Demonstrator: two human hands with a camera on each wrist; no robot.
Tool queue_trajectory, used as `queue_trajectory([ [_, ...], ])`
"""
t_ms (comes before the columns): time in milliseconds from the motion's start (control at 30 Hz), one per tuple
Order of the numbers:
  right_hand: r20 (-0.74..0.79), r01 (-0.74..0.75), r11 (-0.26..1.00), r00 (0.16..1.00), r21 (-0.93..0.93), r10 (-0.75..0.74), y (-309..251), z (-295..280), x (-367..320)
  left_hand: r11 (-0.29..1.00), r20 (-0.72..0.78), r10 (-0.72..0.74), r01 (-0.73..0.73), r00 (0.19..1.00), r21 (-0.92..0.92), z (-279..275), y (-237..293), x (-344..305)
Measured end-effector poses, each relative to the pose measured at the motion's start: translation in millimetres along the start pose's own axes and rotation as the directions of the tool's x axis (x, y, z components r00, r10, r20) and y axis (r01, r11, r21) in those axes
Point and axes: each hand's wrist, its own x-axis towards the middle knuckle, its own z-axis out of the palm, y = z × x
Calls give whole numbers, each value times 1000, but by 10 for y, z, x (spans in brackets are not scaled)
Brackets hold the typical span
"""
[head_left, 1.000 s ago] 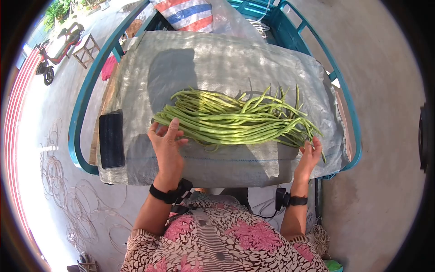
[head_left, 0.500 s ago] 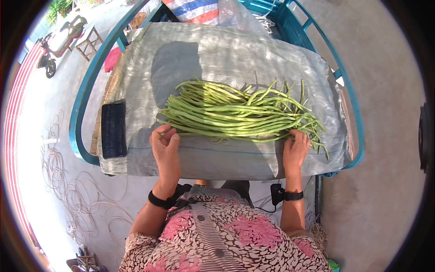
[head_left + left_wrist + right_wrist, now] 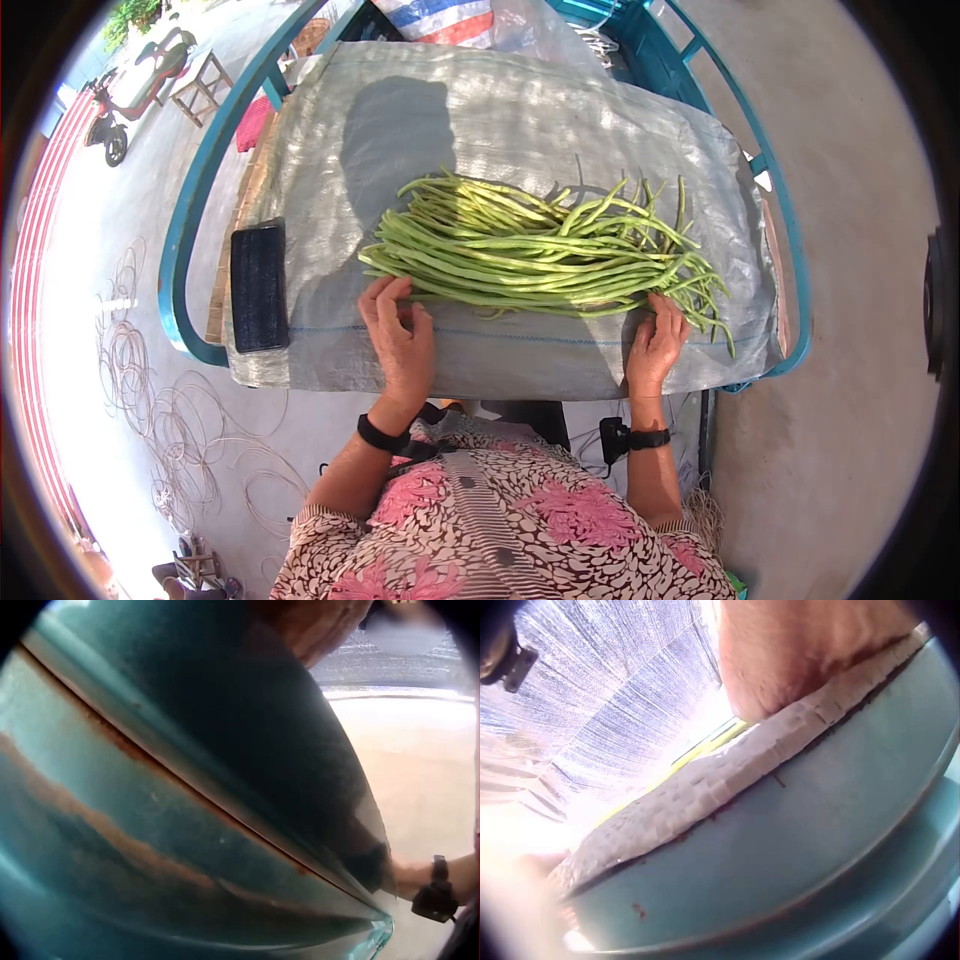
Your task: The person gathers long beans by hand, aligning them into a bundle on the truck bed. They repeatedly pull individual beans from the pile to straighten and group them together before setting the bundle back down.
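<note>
A bundle of long green beans (image 3: 520, 260) lies lengthwise on a grey woven plastic sheet (image 3: 330, 365) in the head view. At the bundle's near left end is my left hand (image 3: 402, 345), fingertips right at the bean ends and thumb held apart from the fingers. My right hand (image 3: 656, 345) has its bent fingertips at the near edge of the beans, toward their thin right ends. In the left wrist view, part of a hand (image 3: 322, 630) shows at the top. The right wrist view has a hand (image 3: 795, 660) above the sheet's edge; its fingers are hidden.
A dark phone (image 3: 259, 288) lies at the sheet's left edge. The teal metal rail (image 3: 178, 250) of a cart curves round both sides. Behind the sheet is a striped bag (image 3: 440, 18). A stool (image 3: 203, 88) and a red scooter (image 3: 112, 125) stand at far left.
My right hand has moved left from the thin bean tips to the bundle's near edge. The left hand has slid from over the bean ends to their near side. The head view has shifted slightly.
</note>
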Motion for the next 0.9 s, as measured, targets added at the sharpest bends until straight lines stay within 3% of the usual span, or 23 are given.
queue_trajectory([
  [167,-106,-76,981,990,176,96,2,54,-59,964,-37,108,-96,993,249,17,-2,-29],
  [233,4,-69,992,998,104,69,90,45,-60,955,-58,100,-80,993,285,40,-10,-55],
  [333,77,-59,995,996,81,52,132,45,-41,980,-7,-76,76,997,183,54,25,-43],
  [567,81,-145,968,988,206,130,92,38,-29,986,-6,-1,2,1000,166,40,13,9],
  [667,117,-303,843,953,445,281,125,2,-102,982,-29,-20,25,999,186,55,19,32],
  [700,120,-298,847,954,441,274,129,1,-106,980,-22,-46,50,999,194,67,33,34],
  [800,21,-7,935,1000,355,0,136,-39,-41,956,-17,-5,10,1000,293,109,-35,26],
  [900,59,189,863,968,468,-243,-215,-151,190,961,-29,9,-1,1000,276,93,23,14],
])
